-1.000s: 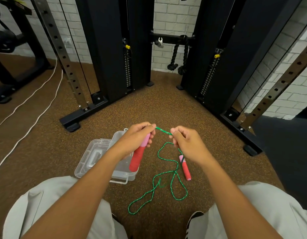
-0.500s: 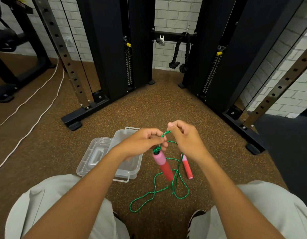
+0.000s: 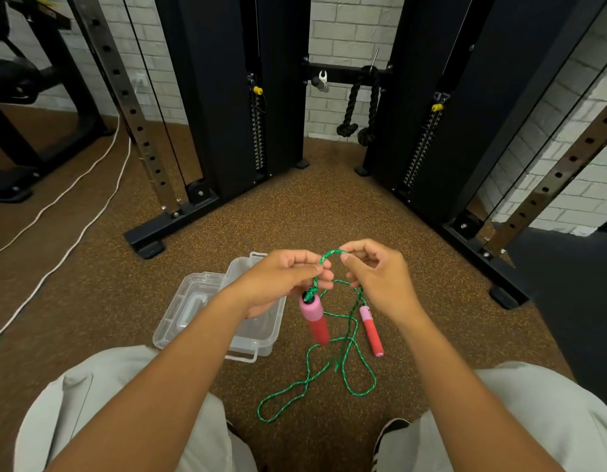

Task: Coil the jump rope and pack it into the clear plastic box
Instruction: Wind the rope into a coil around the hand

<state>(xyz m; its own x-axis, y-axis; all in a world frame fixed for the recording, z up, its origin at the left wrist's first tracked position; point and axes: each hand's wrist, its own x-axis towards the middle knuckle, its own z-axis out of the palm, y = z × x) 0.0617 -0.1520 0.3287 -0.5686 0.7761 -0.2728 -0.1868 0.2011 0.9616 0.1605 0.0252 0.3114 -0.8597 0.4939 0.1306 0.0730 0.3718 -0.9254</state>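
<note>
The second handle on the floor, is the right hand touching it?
Apart. The head view shows brown floor between the right hand and the floor handle.

Both hands pinch the green rope (image 3: 343, 352), the left hand (image 3: 281, 281) and right hand (image 3: 377, 277) arching it between them. One pink-red handle (image 3: 315, 318) dangles (the other handle (image 3: 372, 330) lies on the floor) beside the clear plastic box (image 3: 258, 338).

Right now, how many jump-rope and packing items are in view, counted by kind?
Pink-and-red foam jump-rope handles: 2, one hanging below the left hand, one lying on the floor
Green braided rope: 1
Clear plastic box: 1
Clear plastic lid: 1
Total: 5
</note>
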